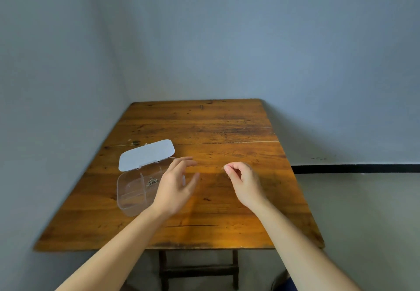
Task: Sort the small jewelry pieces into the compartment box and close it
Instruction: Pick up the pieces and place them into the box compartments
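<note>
A clear plastic compartment box (131,194) lies on the left part of the wooden table (204,131), its white lid (146,154) hinged open toward the far side. A small tangle of metal jewelry (151,182) rests in one middle compartment. My left hand (176,186) hovers over the box's right end, fingers spread and holding nothing. My right hand (244,181) is to the right above the table, thumb and forefinger pinched on a tiny jewelry piece (223,167). The box's right compartments are hidden behind my left hand.
The table stands in a corner, with a grey wall along its left edge and another behind it. Its right edge drops to a pale floor (363,222). A dark crossbar (197,270) of the table frame shows under the near edge.
</note>
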`<state>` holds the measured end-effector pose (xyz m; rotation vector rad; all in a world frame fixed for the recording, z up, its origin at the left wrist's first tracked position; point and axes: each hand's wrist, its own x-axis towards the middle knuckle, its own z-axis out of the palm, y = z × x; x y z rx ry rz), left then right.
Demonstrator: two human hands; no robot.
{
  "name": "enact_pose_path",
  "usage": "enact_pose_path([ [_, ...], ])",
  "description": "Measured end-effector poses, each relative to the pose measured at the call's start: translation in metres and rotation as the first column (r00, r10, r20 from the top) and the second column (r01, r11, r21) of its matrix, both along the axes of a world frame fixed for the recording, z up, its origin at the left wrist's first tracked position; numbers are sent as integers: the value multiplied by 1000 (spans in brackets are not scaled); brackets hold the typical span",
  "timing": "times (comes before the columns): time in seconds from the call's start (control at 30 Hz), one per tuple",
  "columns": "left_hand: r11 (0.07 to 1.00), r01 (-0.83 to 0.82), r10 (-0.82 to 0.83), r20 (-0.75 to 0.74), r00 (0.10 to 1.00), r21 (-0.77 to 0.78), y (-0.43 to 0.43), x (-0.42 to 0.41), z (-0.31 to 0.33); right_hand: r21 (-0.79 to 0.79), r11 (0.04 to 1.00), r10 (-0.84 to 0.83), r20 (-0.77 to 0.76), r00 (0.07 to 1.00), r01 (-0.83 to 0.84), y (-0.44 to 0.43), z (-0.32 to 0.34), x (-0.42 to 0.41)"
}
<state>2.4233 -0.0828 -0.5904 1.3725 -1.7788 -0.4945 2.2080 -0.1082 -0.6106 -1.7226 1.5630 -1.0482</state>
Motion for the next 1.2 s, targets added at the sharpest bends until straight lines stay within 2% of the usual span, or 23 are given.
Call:
enact_pose_path([
  [0.17, 978, -208, 208, 0, 978, -16, 5, 57, 6, -57, 996, 67, 88, 994, -62, -6, 26, 42],
  [0.27, 924, -382, 382, -27, 924, 14, 11, 91, 1, -88, 989, 126, 117, 985, -116, -12, 37, 72],
  [0.4, 853, -509, 517, -53, 854, 118, 19, 127, -16, -117, 975, 205, 128, 970, -191, -13, 48, 113],
  [0.57, 838, -453, 500, -97, 861, 304, 27, 140, -42, -117, 950, 302, 114, 946, -289, -7, 53, 154],
  [0.73, 838, -474, 513, -93, 854, 270, 27, 144, -58, -91, 941, 327, -4, 945, -326, -2, 41, 186],
  [0.83, 850, -456, 502, -140, 854, 264, 29, 145, -57, -12, 926, 374, -90, 923, -377, 5, 36, 194],
  [0.93, 870, -425, 473, -184, 862, 248, 31, 145, -53, 98, 871, 490, -234, 840, -481, 8, 18, 196],
  [1.0, 868, -434, 480, -179, 859, 243, 31, 144, -52, 108, 857, 503, -389, 772, -504, 11, 10, 193],
  [1.03, 865, -440, 485, -177, 856, 241, 31, 145, -53, 99, 857, 498, -414, 762, -506, 12, 8, 192],
  [1.2, 868, -442, 478, -141, 867, 227, 31, 145, -55, 115, 840, 532, -372, 761, -531, 10, 10, 187],
])
